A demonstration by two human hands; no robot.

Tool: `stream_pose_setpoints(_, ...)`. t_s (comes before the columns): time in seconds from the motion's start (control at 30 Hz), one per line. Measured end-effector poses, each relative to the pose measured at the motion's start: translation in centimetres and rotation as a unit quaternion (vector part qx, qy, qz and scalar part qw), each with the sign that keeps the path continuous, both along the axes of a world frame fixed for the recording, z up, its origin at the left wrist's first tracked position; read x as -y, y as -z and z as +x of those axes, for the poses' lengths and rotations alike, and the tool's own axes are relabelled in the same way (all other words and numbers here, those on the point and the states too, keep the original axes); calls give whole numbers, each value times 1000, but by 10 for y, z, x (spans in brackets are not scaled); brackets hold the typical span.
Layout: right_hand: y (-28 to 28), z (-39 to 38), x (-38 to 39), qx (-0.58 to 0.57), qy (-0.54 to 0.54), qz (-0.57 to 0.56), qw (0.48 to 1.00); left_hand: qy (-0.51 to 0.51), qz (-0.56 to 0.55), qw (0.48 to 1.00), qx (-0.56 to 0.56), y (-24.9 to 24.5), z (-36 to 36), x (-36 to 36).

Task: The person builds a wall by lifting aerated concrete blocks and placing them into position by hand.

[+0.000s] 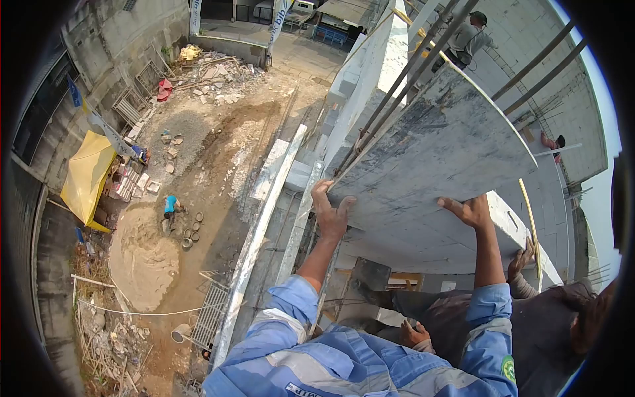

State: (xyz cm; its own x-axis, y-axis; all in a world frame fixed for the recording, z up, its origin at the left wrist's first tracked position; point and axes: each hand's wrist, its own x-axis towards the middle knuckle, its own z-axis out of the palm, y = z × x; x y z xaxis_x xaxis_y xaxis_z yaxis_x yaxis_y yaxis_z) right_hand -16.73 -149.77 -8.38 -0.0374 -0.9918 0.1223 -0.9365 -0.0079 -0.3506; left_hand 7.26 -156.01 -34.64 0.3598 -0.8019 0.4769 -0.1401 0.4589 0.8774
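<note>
Both hands hold the near edge of the big grey panel [436, 152], which tilts away towards the far wall. The left hand [331, 213] and right hand [471, 212] each have a grip closed on it. Steadying step, seemingly; any shift calls for even, firm hold, with open drop left.

1. One board [430, 152];
2. Two hands on it: left hand [331, 213], right hand [471, 212];
3. One co-worker [542, 317]; two co-worker hands [415, 334];
4. Three far people: a person in blue [170, 205], a person in grey [468, 38], a person in red [550, 140];
5. One yellow tarp [86, 175]; one sand pile [142, 255].
</note>
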Motion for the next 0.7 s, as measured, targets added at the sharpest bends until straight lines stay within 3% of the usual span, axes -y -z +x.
stream_pose_setpoints(0.13,7,4,-5,-34,-25,-74,996,-10,17,1000,7,-2,-2,-6)
stream_pose_setpoints(0.27,5,47,-34,20,-37,-112,993,91,78,990,-73,13,21,1)
stream_pose_setpoints(0.3,4,69,-51,-10,-82,-163,983,128,85,981,-116,19,29,7)
stream_pose_setpoints(0.33,3,90,-61,-38,-123,-210,969,139,55,985,-89,8,43,7)
stream_pose_setpoints(0.4,7,132,-69,128,-144,-258,947,257,73,950,-164,-7,70,18)
stream_pose_setpoints(0.47,11,170,-45,69,-212,-416,882,240,50,954,-172,-36,88,34)
stream_pose_setpoints(0.53,8,213,-19,245,-185,-344,887,174,59,980,-82,-49,114,50)
stream_pose_setpoints(0.6,24,249,19,258,-123,-426,858,168,62,983,-45,-74,132,32)
stream_pose_setpoints(0.67,29,270,40,278,-39,-397,874,339,-18,938,75,-77,141,5)
stream_pose_setpoints(0.7,32,277,50,284,-35,-398,872,341,-16,937,81,-71,135,5)
